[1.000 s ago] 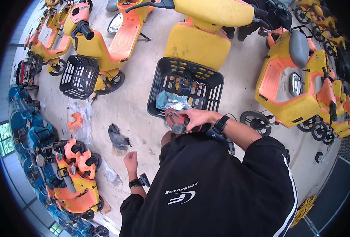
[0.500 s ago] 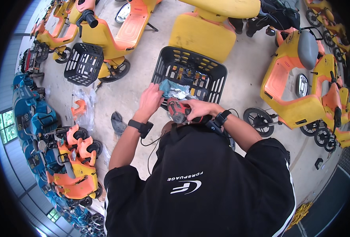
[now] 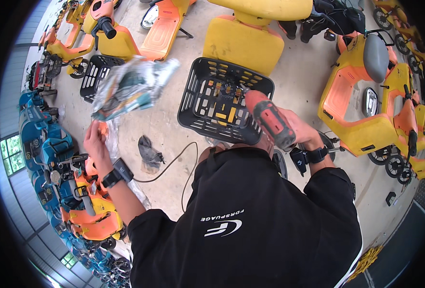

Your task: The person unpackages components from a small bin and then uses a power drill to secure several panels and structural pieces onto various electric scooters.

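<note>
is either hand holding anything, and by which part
The right hand holds the red power drill, apparently by its mostly hidden handle. The left hand meets the crumpled wrapping at its lower-left corner; blur hides any grip.

Drill (image 3: pixel 270 117) red-black; basket (image 3: pixel 222 130) black (slot pattern); wrapper (image 3: pixel 133 89) silver-teal.

Upper garment: one black fabric top (image 3: pixel 270 197) with short, loose black sleeves; white printed emblem (image 3: pixel 223 226) of curved and straight bars, with a line of white lettering; narrow white stripe along the garment's right edge.
Left hand (image 3: pixel 96 144): bare; wrist fitted with a black band (image 3: pixel 111 178) carrying a black box-shaped device (image 3: pixel 122 169); thin dark cable nearby.
Right hand (image 3: pixel 299 130): bare; matching black wristband (image 3: pixel 317 155) and dark, blocky module (image 3: pixel 298 160).
</note>
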Available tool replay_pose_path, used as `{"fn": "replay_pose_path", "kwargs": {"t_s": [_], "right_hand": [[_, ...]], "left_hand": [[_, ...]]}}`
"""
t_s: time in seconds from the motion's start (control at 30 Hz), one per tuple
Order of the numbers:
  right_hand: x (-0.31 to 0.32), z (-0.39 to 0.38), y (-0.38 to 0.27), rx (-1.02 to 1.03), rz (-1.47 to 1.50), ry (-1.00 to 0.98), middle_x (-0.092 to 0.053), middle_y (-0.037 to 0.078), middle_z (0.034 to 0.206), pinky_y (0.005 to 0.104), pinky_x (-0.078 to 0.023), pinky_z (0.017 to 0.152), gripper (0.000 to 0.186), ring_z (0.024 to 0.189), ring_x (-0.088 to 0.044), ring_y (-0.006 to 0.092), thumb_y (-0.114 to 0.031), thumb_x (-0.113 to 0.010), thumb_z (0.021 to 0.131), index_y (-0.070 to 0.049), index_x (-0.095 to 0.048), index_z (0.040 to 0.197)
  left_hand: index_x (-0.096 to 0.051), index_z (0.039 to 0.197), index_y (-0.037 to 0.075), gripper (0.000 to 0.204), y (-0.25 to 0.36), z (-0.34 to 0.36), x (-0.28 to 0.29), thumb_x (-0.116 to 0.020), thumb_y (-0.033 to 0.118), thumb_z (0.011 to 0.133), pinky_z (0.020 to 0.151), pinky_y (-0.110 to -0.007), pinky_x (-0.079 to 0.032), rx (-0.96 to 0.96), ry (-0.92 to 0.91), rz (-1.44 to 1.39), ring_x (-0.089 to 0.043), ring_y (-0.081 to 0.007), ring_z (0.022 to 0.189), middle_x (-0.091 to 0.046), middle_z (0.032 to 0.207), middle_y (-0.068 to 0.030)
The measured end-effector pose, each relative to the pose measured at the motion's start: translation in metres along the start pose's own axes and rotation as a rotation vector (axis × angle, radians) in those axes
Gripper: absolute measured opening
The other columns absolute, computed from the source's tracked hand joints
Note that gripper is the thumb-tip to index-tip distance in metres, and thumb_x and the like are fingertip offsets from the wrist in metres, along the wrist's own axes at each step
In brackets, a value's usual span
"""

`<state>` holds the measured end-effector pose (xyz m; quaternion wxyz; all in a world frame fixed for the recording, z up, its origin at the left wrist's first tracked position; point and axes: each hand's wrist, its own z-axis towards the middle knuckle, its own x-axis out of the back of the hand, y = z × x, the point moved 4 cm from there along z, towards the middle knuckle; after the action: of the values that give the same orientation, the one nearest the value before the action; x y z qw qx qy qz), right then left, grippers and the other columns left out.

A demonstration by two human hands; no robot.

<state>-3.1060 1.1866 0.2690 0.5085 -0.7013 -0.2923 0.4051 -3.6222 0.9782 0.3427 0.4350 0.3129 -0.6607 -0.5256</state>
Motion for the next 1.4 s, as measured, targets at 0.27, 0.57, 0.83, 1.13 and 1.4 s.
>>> {"fn": "replay_pose_path", "kwargs": {"t_s": [0.27,0.57,0.83,1.13,1.4], "right_hand": [[0.012,0.002,0.055,-0.187,0.308,0.228,-0.057,0.005,0.090,0.0306,-0.051,0.065,0.052,0.072,-0.062,0.0161,-0.018,-0.080,0.068,-0.003,-0.053,0.110],[-0.010,0.033,0.067,-0.219,0.343,0.142,-0.059,0.012,0.109,0.0323,-0.053,0.071,0.063,0.079,-0.063,0.0186,-0.012,-0.071,0.077,-0.003,-0.042,0.132],[-0.015,0.068,0.083,-0.349,0.193,0.202,-0.062,0.008,0.091,0.0281,-0.051,0.060,0.041,0.065,-0.060,0.0149,0.000,-0.061,0.076,0.001,-0.052,0.116],[-0.044,0.092,0.073,-0.314,-1.020,0.280,-0.064,0.025,0.105,0.0456,-0.050,0.083,0.082,0.097,-0.060,0.0427,-0.025,-0.074,0.066,-0.006,-0.038,0.138],[-0.054,0.105,0.089,-0.430,-1.247,0.417,-0.063,0.023,0.109,0.0463,-0.050,0.081,0.075,0.096,-0.062,0.0408,-0.032,-0.070,0.073,-0.008,-0.037,0.136]], "left_hand": [[-0.055,0.087,0.012,0.021,-0.251,-0.123,0.241,-0.067,0.030,0.086,0.038,-0.023,-0.029,0.787,0.396,0.151,-0.039,-0.0099,0.042,-0.049,0.067,0.0006],[-0.067,0.088,0.005,0.019,-0.341,-0.324,0.182,-0.065,0.024,0.086,0.043,-0.027,-0.031,1.399,-0.059,0.210,-0.043,-0.0105,0.049,-0.051,0.066,0.0007],[-0.071,0.087,-0.003,0.027,-0.298,-0.251,0.114,-0.072,0.023,0.079,0.036,-0.028,-0.034,0.805,-0.083,0.525,-0.043,-0.0110,0.039,-0.049,0.052,0.0000],[-0.071,0.082,0.000,0.024,-0.330,-0.224,0.092,-0.070,0.024,0.080,0.036,-0.028,-0.033,0.813,-0.272,0.493,-0.042,-0.0110,0.039,-0.046,0.051,0.0005],[-0.068,0.077,0.000,0.018,-0.367,-0.246,0.122,-0.068,0.018,0.078,0.036,-0.027,-0.030,0.942,-0.278,0.397,-0.039,-0.0104,0.039,-0.043,0.051,0.0020]]}}
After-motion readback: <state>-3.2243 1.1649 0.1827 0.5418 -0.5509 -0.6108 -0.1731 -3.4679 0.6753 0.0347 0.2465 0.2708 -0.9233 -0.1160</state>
